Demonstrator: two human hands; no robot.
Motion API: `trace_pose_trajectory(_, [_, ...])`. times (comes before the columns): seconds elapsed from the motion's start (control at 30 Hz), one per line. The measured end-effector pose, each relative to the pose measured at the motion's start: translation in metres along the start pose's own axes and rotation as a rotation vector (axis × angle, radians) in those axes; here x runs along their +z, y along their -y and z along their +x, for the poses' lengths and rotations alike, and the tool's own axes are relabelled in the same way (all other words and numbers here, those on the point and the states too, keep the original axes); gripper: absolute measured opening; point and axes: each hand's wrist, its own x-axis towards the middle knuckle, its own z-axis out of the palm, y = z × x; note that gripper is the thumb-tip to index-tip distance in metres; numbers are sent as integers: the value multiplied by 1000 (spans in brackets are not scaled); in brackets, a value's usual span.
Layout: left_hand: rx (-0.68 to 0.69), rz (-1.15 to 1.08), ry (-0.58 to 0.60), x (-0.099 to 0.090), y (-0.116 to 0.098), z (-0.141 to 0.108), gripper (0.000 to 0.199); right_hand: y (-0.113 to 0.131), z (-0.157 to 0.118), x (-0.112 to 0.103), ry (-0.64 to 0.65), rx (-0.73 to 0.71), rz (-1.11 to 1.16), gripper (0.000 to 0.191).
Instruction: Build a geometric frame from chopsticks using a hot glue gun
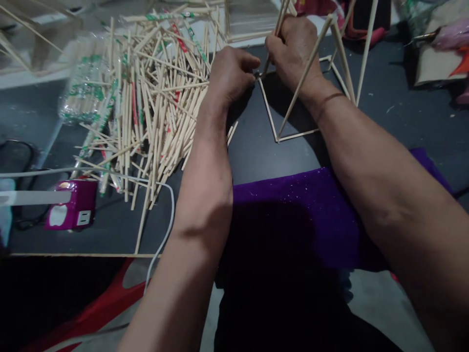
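A frame of thin wooden chopsticks stands on the dark table, with a flat base and several sticks slanting upward from its corners. My right hand reaches into the frame and is closed around upright chopsticks at its far left corner. Close to the foot of that corner is my left hand, its thumb and forefinger apart with a gap between them. The thumb tip is right by the joint; whether it touches cannot be seen. Left of that hand lies a big loose pile of chopsticks, some in printed wrappers.
A clear pack of chopsticks lies far left. Nearer is a purple charger block with a white cable crossing the table edge. A purple cloth hangs over the front edge. A pink glue gun lies far right.
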Motion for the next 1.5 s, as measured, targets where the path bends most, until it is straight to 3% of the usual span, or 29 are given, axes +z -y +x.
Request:
trace_pose_trajectory(0.13, [98,87,-13,2,7,1,47,-3,4,1,9,-31,22,24])
trace_pose_trajectory(0.27, [41,100,-64,6,3,0,53,-4,5,-2,46,-30,47,31])
trace_pose_trajectory(0.47, [3,78,25,2,-2,-2,60,-3,2,-6,79,-21,1,18])
trace_pose_trajectory(0.97, [-52,91,43,0,-9,-1,71,2,-6,-10,97,6,17,28])
trace_pose_trajectory(1.17, [-45,80,-64,6,-11,-4,64,-6,0,-4,67,-37,-13,33])
trace_pose_trajectory(1.3, [-116,13,-9,8,-8,-3,68,-5,3,2,40,-32,-34,36])
trace_pose_trajectory(1.5, [-107,1,53,10,-7,-3,82,-2,1,0,31,-24,-26,34])
